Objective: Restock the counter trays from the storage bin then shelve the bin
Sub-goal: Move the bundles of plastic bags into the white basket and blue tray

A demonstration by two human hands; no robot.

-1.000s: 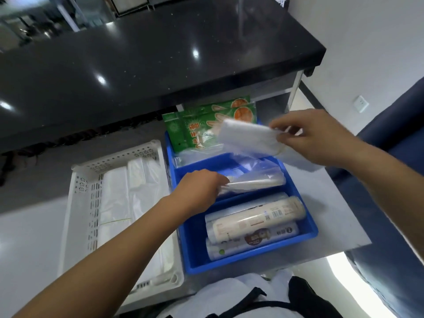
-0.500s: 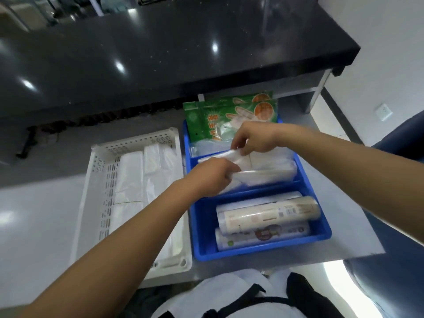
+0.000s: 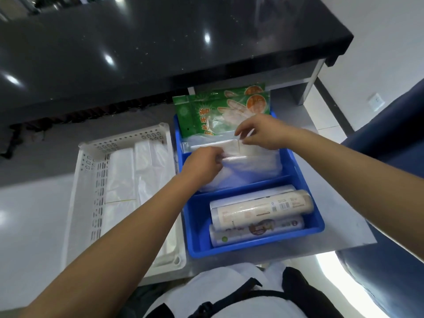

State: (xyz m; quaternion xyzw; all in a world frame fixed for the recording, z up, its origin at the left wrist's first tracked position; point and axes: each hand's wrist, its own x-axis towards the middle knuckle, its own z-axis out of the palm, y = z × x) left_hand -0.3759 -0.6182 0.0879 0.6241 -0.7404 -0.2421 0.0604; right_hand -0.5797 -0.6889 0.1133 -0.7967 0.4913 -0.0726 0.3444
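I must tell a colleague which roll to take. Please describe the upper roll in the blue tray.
Find the blue plastic tray right of the white perforated basket. In its near compartment, the cream barcode-labelled roll lies on a cartoon-printed roll.

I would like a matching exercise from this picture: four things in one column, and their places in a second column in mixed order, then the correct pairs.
Things
1. green packets
2. labelled rolls
3. clear plastic bags
4. white basket

Places
A. near compartment of the blue bin
B. beside the blue bin, on its left
C. standing at the far end of the blue bin
D. far compartment, under both hands

Pairs: 1-C, 2-A, 3-D, 4-B
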